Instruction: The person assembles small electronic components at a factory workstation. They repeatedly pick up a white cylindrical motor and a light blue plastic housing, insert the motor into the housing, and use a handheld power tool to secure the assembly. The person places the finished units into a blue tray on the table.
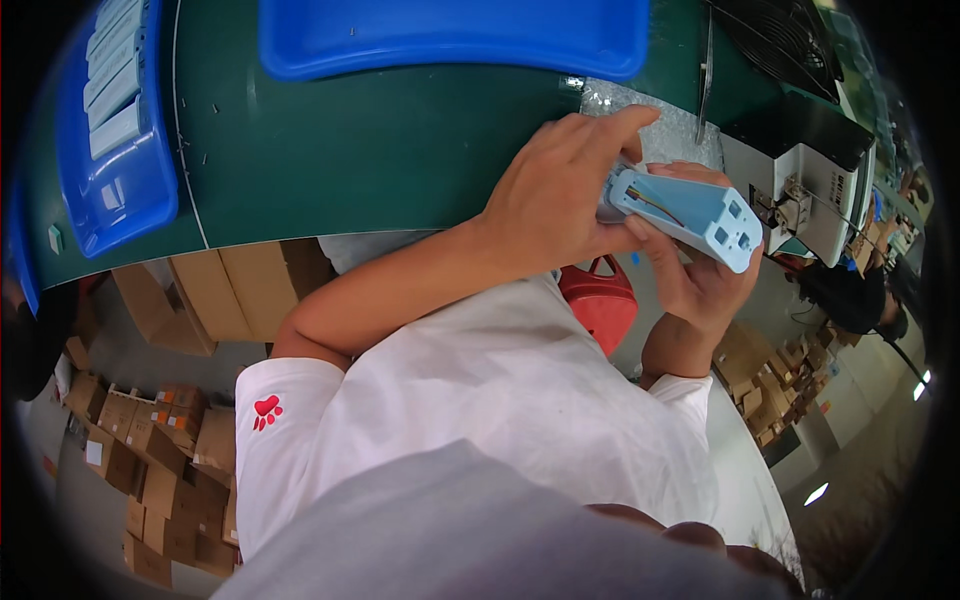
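Between my two hands is a light-blue plastic housing (685, 205), long and hollow, with square openings at its wider end and thin coloured wires inside. My left hand (560, 180) is closed around its narrower end, and the fingers there partly hide what they grip. From the right, my right hand (710, 285) wraps the housing, thumb on the near side and fingers behind it. The piece is held tilted above the front edge of the green table, its wider end toward the right.
A blue tray (455, 68) lies at the far middle; another blue tray (125, 190) at left holds several white pieces. Small screws (205, 158) dot the green mat (340, 160). Bubble wrap (600, 98) and a white-and-black machine (820, 190) are at right. Below are a red stool (603, 310) and cardboard boxes (180, 490).
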Available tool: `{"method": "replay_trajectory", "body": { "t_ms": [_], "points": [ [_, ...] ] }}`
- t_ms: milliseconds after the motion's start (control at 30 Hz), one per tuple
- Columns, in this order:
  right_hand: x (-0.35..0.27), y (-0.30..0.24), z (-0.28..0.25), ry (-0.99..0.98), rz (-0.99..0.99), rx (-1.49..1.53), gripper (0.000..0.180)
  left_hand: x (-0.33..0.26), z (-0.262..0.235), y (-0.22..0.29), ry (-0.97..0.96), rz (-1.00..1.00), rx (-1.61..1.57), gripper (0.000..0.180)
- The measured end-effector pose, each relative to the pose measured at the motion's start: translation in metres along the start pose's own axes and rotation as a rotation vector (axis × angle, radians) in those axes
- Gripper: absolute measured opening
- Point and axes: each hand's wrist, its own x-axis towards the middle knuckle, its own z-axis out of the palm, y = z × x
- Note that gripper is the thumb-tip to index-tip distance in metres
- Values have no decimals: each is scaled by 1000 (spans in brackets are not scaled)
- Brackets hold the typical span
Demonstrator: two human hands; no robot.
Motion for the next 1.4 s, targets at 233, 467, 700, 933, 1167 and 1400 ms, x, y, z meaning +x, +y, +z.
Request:
{"method": "replay_trajectory", "body": {
  "t_ms": [233,467,700,933,1167,1400],
  "points": [
    [-10,18,4,47,-107,40,31,-1,1,0,9,21,24,86],
    [-14,18,13,78,-78,56,30,-2,1,-1,-14,49,6,80],
    [-22,35,18,82,-68,182,39,3,-40,13,-52,74,-204,69],
    [-42,48,19,167,-104,247,43,19,-47,43,-351,279,282,34],
    [-47,62,16,171,-94,379,41,34,-44,36,-554,-36,-106,19],
    [-62,64,22,325,-78,455,37,21,-11,28,-376,-97,-392,26]
  ]
}}
